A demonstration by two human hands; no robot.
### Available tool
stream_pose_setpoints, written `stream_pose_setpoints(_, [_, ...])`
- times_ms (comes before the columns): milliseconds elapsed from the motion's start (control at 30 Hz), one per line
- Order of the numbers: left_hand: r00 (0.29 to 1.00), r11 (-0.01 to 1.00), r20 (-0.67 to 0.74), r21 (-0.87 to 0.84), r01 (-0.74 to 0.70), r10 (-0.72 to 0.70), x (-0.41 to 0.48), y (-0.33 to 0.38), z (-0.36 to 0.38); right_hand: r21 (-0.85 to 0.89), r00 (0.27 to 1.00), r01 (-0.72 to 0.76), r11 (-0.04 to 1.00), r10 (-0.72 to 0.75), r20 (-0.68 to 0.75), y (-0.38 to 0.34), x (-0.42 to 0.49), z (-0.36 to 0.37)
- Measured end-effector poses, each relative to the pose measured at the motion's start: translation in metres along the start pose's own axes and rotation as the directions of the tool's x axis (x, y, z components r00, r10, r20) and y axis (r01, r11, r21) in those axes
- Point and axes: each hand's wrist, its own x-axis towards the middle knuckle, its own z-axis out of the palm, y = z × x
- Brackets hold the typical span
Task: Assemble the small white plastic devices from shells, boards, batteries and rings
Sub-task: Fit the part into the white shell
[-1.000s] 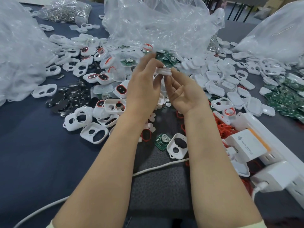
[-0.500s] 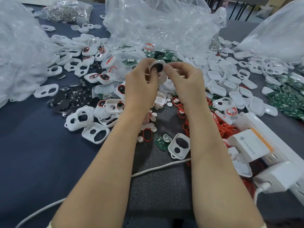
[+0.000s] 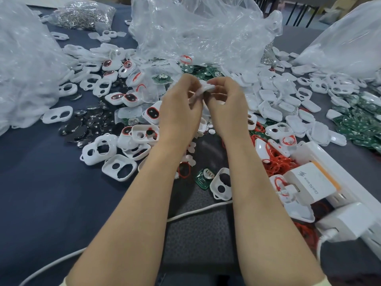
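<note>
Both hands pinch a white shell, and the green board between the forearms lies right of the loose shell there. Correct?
No: the head view shows the green board left of the loose shell. Left hand and right hand do pinch a white shell.

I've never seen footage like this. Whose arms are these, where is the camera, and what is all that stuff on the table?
There is no machine here: these are a person's two bare arms. The single camera sits on the person's head and looks forward and down, so you see the work much as they do. The left hand and the right hand together pinch a small white shell above the table, which is covered in dark cloth. Around them lie the parts: loose white shells, green boards, red rings and dark round discs, probably batteries. Behind are clear plastic bags. At the right is a white power strip with chargers plugged in.
</note>
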Motion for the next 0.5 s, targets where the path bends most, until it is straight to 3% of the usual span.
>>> stream_pose_setpoints(100, [0.985,0.977,-0.038,0.135,-0.165,0.171,-0.0031,0.0022,0.003,0.072,0.999,-0.033,0.997,0.034,-0.015,0.0012,-0.001,-0.0009])
stream_pose_setpoints(233, [0.969,0.967,-0.115,0.157,-0.199,0.218,-0.0046,0.002,0.001,0.176,1.0,0.025,0.984,-0.023,-0.01,-0.002,-0.0043,-0.0004])
stream_pose_setpoints(500, [0.926,0.945,-0.225,0.198,-0.26,0.302,-0.0053,0.0012,0.0002,0.117,0.984,0.167,0.979,-0.159,-0.075,-0.0039,-0.0065,0.0069])
